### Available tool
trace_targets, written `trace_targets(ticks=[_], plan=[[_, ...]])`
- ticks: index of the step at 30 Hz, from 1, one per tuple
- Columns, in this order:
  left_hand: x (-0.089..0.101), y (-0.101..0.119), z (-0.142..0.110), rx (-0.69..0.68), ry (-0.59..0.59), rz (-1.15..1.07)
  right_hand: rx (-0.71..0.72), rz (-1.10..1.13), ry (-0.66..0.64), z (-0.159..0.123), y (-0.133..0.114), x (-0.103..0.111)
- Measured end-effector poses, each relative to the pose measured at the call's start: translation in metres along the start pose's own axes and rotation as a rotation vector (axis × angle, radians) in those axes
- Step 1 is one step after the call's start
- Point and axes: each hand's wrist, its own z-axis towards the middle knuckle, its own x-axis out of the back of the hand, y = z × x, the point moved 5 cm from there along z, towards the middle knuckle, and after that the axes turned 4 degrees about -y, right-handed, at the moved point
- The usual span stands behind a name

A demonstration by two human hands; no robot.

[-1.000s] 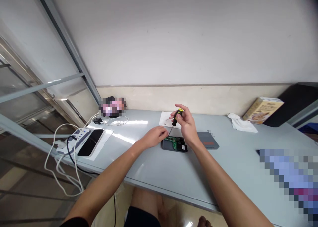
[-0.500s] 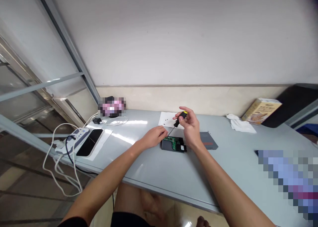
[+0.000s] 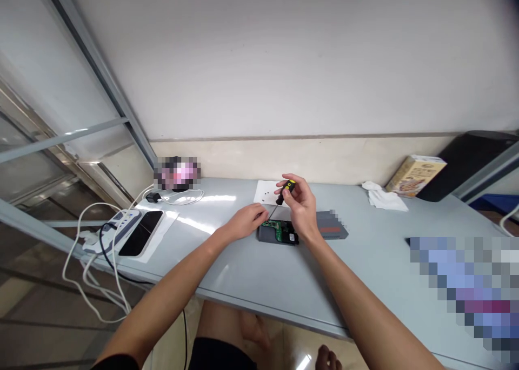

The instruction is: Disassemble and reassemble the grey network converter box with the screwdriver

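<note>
A screwdriver (image 3: 280,197) with a black and yellow handle is held in my right hand (image 3: 303,207), its thin shaft slanting down to the left. Its tip reaches the upper left part of a green circuit board (image 3: 279,228), which sits in a dark grey case (image 3: 267,235) on the table. My left hand (image 3: 248,220) is closed at that same corner, fingertips pinched by the screwdriver tip; whatever they hold is hidden. Behind the hands, several small dark screws (image 3: 265,193) lie on a white sheet of paper (image 3: 261,186). Right of the case lies a flat grey cover (image 3: 332,227).
A phone (image 3: 141,234) and a power strip (image 3: 115,232) with looping cables lie on the left of the grey table (image 3: 243,275). Crumpled tissue (image 3: 383,197), a yellow box (image 3: 416,175) and a black object (image 3: 466,159) stand at the back right. A blurred item (image 3: 462,289) is nearer on the right.
The view has shifted slightly, so everything sits a little further left. The screwdriver handle appears turned, showing more yellow. Both hands stay at the circuit board.
</note>
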Motion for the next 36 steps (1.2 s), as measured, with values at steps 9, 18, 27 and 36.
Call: trace_targets(ticks=[9,18,27,36], plan=[[0.000,0.000,-0.001,0.006,-0.002,-0.019,-0.028,-0.028,0.042,0.001,0.002,0.004],[-0.001,-0.002,0.001,0.015,0.017,-0.042,-0.052,-0.103,0.046,0.001,0.005,0.005],[0.000,-0.002,0.001,0.018,0.013,-0.038,-0.070,0.045,-0.078,0.002,0.009,-0.004],[0.000,-0.002,0.001,0.018,0.008,-0.048,-0.070,-0.099,0.047,0.002,0.005,0.008]])
